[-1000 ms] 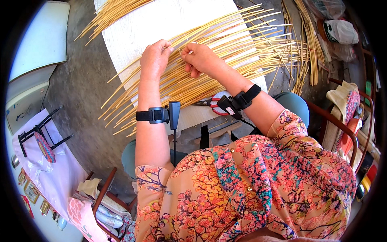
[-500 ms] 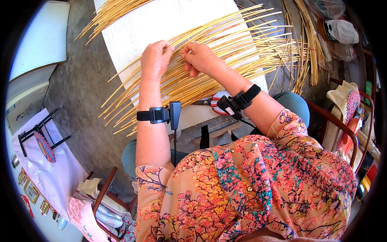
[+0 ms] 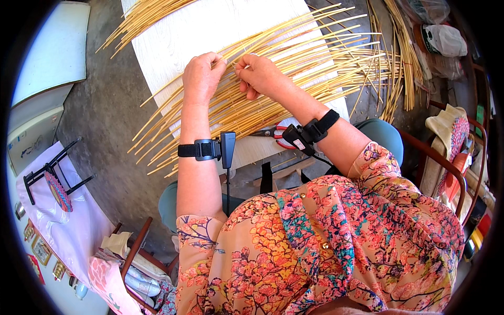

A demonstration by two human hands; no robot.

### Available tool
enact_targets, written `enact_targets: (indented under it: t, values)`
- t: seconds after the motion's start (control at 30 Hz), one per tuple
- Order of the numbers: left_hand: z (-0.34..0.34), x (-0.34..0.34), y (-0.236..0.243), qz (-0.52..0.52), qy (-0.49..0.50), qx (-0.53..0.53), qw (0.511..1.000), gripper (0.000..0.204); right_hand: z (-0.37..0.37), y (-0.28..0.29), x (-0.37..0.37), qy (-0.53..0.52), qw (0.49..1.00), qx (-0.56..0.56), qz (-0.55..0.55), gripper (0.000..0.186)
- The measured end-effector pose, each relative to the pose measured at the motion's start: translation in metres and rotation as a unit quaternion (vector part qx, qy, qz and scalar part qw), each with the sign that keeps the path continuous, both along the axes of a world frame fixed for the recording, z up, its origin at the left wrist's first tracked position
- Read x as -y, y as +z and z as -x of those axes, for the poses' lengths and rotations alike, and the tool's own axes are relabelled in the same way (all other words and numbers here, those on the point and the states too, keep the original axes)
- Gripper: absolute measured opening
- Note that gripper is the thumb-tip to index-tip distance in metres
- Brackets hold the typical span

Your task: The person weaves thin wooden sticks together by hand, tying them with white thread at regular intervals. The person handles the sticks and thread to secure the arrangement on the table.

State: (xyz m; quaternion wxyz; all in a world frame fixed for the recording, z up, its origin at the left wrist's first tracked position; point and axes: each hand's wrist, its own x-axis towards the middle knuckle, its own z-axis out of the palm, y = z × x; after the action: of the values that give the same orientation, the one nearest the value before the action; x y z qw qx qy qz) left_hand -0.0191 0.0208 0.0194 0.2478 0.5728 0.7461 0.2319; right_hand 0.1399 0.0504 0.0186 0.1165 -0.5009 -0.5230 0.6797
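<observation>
A wide spread of long, thin yellow-brown canes (image 3: 252, 113) lies across a white wood-grain table (image 3: 210, 29), their ends fanning out past both sides. My left hand (image 3: 202, 79) is over the far edge of the spread, thumb and fingertips pinched together. Just to its right, my right hand (image 3: 261, 76) also pinches, with its other fingers curled in. The fingertips of the two hands are close but apart. Whatever lies between them is too small to make out. Pliers with red handles (image 3: 279, 137) rest on the table by my right wrist strap, partly covered by it.
Another bunch of canes (image 3: 147, 18) lies at the table's far left corner. More canes (image 3: 407, 58) lean at the right, near plastic bags (image 3: 443, 41). A teal stool (image 3: 383, 137) and a wooden armchair (image 3: 438, 157) stand to my right. At left is a cloth-covered surface (image 3: 79, 205).
</observation>
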Motion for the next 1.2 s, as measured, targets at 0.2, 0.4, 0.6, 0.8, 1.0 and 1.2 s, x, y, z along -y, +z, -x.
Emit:
enact_targets:
  t: [0.2, 0.4, 0.6, 0.8, 1.0, 1.2]
  values:
    - [0.001, 0.000, 0.001, 0.021, 0.001, 0.021, 1.000, 0.019, 0.000, -0.003, 0.003, -0.017, 1.000, -0.006, -0.017, 0.014]
    - [0.002, 0.000, -0.002, 0.020, 0.010, 0.028, 0.999, 0.017, 0.002, -0.007, 0.008, -0.040, 0.999, -0.014, -0.021, 0.015]
    - [0.000, -0.001, 0.000, 0.032, 0.004, 0.029, 0.999, 0.017, 0.004, -0.009, 0.010, -0.060, 0.998, -0.002, -0.016, 0.015]
    - [0.002, -0.001, -0.004, 0.014, -0.002, 0.041, 0.999, 0.016, 0.007, -0.013, 0.012, -0.084, 0.996, -0.016, -0.003, 0.012]
    - [-0.001, 0.001, -0.006, -0.017, -0.013, 0.003, 1.000, 0.015, 0.007, -0.016, 0.011, -0.093, 0.995, -0.026, 0.015, 0.013]
    - [-0.002, 0.001, -0.007, -0.045, -0.030, -0.033, 0.998, 0.013, 0.007, -0.019, 0.010, -0.091, 0.995, -0.031, 0.012, 0.015]
